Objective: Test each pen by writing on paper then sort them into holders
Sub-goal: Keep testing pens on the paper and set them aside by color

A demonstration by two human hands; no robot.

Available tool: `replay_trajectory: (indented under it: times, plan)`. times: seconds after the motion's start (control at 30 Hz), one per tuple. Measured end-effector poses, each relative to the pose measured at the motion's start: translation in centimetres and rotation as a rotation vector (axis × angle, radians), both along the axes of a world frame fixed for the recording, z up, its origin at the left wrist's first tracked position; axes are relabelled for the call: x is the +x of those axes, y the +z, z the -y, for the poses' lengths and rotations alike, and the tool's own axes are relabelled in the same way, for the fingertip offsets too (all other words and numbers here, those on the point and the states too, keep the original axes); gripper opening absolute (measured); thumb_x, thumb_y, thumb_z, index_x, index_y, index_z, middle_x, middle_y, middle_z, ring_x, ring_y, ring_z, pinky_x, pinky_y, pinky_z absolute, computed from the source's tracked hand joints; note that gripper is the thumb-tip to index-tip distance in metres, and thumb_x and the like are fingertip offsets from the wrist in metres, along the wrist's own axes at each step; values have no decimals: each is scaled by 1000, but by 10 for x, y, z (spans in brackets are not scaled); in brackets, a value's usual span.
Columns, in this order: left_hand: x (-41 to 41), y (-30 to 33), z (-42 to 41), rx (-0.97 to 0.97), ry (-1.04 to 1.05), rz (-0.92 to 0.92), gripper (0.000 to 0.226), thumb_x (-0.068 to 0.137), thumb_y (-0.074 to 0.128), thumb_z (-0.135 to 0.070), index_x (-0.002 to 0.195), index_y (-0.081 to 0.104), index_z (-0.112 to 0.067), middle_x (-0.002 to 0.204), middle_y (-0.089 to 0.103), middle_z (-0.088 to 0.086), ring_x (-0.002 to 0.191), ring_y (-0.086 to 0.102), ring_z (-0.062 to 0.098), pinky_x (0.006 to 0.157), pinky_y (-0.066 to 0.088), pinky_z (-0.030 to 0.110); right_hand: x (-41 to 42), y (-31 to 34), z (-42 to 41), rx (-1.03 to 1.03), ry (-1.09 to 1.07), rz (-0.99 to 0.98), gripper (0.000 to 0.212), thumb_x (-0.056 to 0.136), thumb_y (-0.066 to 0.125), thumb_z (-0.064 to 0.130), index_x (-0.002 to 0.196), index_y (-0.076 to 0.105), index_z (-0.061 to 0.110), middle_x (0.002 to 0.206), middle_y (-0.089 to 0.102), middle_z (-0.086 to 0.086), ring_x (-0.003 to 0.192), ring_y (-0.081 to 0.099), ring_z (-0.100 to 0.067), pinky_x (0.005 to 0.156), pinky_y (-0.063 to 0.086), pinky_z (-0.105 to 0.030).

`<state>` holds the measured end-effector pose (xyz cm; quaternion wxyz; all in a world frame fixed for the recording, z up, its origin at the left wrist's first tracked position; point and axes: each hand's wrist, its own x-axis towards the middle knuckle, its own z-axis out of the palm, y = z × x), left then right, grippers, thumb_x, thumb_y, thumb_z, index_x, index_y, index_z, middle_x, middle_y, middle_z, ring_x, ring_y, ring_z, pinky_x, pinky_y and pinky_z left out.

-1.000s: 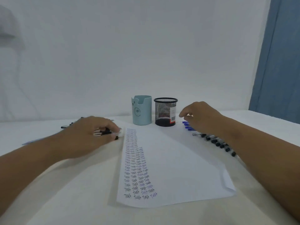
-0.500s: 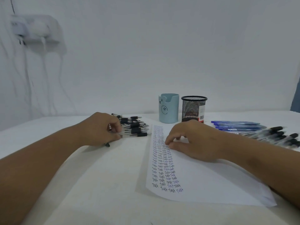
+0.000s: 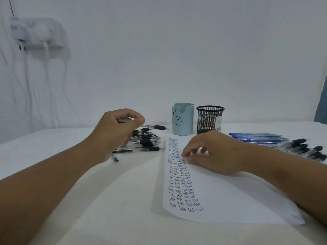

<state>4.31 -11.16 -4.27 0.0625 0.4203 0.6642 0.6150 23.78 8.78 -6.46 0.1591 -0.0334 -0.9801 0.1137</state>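
Risk of snagging or scattering the pen pile (image 3: 145, 141) while lifting; left hand (image 3: 115, 131) curled round one black pen (image 3: 155, 127), tip end jutting right past the fingers, above the pile; right hand (image 3: 210, 152) flat, fingers relaxed, pressing the paper (image 3: 221, 197), nothing gripped

White table (image 3: 88, 218): paper (image 3: 230, 200), pens (image 3: 146, 143), holders (image 3: 183, 119).

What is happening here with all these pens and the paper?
A person is testing pens. The left hand holds a pen lifted above the pile of black pens. The right hand rests on the paper, which has rows of "Test". Sorted pens lie at the right, and both holders look empty.
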Motion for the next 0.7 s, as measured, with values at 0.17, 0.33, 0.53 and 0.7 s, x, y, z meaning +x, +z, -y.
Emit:
replay_trajectory:
  times: [0.17,0.33,0.53,0.7]
  plan:
    - [14,-5,-9,37,-180,246,12,85,71,-16,90,67,-6,65,49,2,52,42,15,47,39,21,2,2,1,-30,-12,-25,12,91,71,32,101,77,33,90,72,22,90,64,4,79,50,-14]
    - [26,1,-14,189,-363,499,28,86,62,-31,97,70,-7,72,56,0,62,54,11,56,51,21,2,8,1,-71,2,-296,9,86,74,18,80,73,25,68,69,7,64,64,-12,66,54,-28]
    - [25,8,-15,420,-332,776,39,109,34,-38,82,50,-15,71,62,5,74,72,25,75,60,39,3,6,1,-37,-8,-220,12,86,74,22,77,72,30,63,65,10,60,59,-8,60,47,-17]
    - [19,11,-7,534,-378,900,50,96,34,-52,63,39,-14,63,26,0,53,33,18,63,36,32,3,6,1,-24,-56,-141,10,86,72,25,78,72,31,67,67,11,64,59,-6,61,46,-17]
